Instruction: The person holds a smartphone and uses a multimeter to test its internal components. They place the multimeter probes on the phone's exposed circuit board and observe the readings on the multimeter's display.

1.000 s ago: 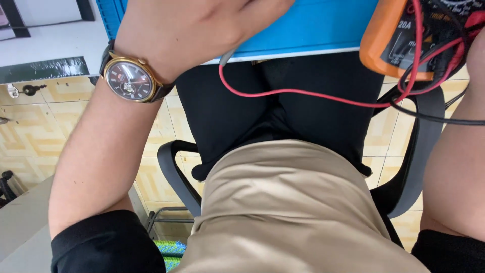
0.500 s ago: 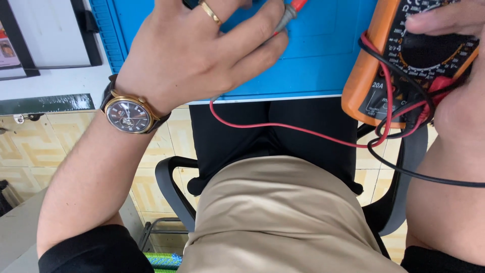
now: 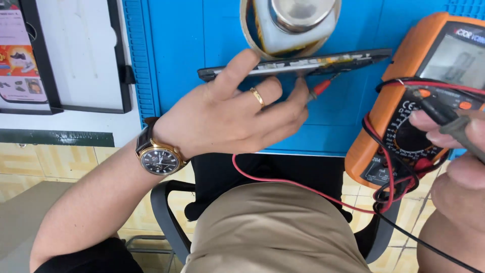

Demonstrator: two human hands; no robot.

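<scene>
Already at the measuring stage, by the look of it: the thin dark device [image 3: 295, 64], opened and seen edge-on, lies across the upper middle of the frame on the blue mat [image 3: 177, 60]. The red probe [image 3: 319, 87] has its tip at the device's lower edge. The left hand [image 3: 230, 114] is curled round that probe, fingers pinching it, forefinger pressed on the device's edge. The right hand [image 3: 457, 151], at the right edge of frame, pinches the black probe [image 3: 444, 119] in front of the orange multimeter [image 3: 419, 96] — that tip is well apart from the device, so contact looks half made; the second lead is yet to be placed, as I judge it. Meter display too washed out to tell.

A round jar with a metal lid [image 3: 290, 23] stands just behind the device, touching or nearly — little room at the far side. Red and black leads [image 3: 303, 186] hang off the mat's near edge over the lap — snag risk. Open mat lies at left of the device, toward the white board [image 3: 81, 50] at upper left
</scene>
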